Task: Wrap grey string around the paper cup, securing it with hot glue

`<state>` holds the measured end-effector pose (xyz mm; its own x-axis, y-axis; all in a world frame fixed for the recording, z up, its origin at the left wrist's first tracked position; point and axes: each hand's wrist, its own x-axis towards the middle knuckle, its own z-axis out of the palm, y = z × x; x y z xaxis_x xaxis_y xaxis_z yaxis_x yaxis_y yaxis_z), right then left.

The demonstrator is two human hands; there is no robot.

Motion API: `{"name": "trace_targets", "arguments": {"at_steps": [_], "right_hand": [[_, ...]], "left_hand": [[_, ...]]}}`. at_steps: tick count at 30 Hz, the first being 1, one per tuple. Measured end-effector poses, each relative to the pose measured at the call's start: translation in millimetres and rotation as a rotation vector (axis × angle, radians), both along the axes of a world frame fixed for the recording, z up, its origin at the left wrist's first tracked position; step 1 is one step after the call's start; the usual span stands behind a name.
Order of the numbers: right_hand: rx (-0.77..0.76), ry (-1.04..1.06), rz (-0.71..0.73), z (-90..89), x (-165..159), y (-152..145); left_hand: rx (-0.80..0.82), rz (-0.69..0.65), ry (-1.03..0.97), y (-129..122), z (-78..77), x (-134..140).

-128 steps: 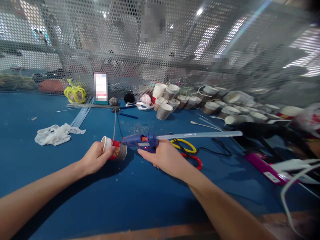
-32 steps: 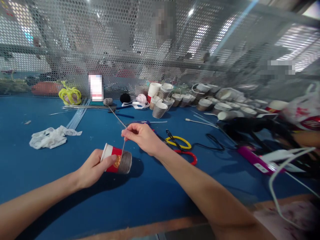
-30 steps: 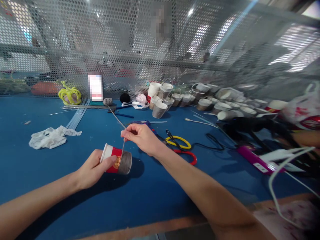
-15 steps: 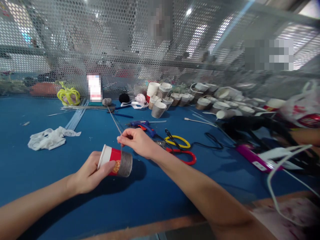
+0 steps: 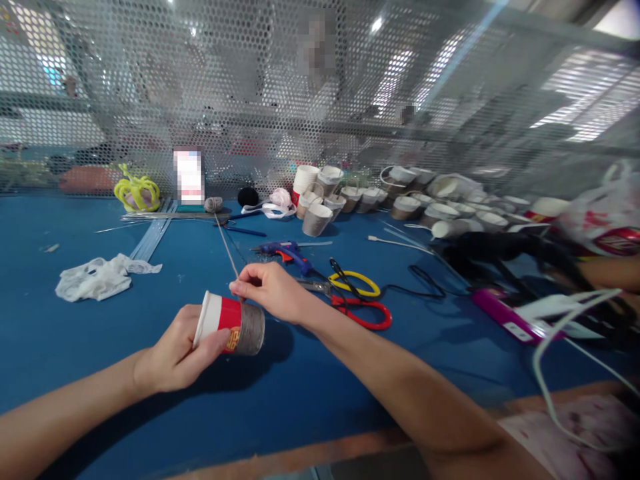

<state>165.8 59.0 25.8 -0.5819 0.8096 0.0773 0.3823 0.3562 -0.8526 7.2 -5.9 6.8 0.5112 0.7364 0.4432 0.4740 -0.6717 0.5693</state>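
A red and white paper cup (image 5: 231,313) lies tilted on its side in the air, its base end wound with grey yarn. My left hand (image 5: 183,350) is closed round the cup near its rim, thumb on the printed side. Just above the cup, my right hand (image 5: 265,287) pinches a strand of grey yarn (image 5: 229,250) between thumb and fingers. The strand runs taut to a small ball of grey yarn (image 5: 214,205) at the back of the table. The fingertips are at the edge of the wound part.
Scissors (image 5: 363,313) with red and yellow handles and a blue glue gun (image 5: 287,253) lie right of my hands. Many grey-wrapped cups (image 5: 317,219) stand at the back right. White lace (image 5: 95,277) lies left, and a purple power strip (image 5: 505,320) far right.
My right hand has moved slightly down and closer to the cup with the yarn strand. The cup and my left hand have barely shifted.
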Motion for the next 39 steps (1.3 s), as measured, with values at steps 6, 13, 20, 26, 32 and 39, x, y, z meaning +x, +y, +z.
{"name": "trace_targets", "arguments": {"at_steps": [6,13,20,26,32,39], "right_hand": [[0.031,-0.029,0.008,-1.6,-0.1,0.4],[0.078,-0.072,0.01,-3.5,-0.7,0.8],[0.059,-0.104,0.014,-3.7,-1.6,0.2],[0.033,-0.085,0.017,-4.8,-1.6,-0.1],[-0.129,0.032,-0.015,5.9,1.2,3.1],[-0.436,-0.004,0.286,14.3,17.5,-1.6]], "left_hand": [[0.004,-0.02,-0.028,-0.2,-0.2,0.5],[0.063,-0.041,-0.072,-0.1,-2.0,1.2],[0.052,-0.06,-0.101,1.0,-3.3,0.0],[0.098,-0.061,-0.094,1.3,-2.1,1.5],[0.212,-0.094,-0.093,3.5,-0.2,-0.1],[0.152,-0.088,-0.079,11.3,-1.6,-4.4]]}}
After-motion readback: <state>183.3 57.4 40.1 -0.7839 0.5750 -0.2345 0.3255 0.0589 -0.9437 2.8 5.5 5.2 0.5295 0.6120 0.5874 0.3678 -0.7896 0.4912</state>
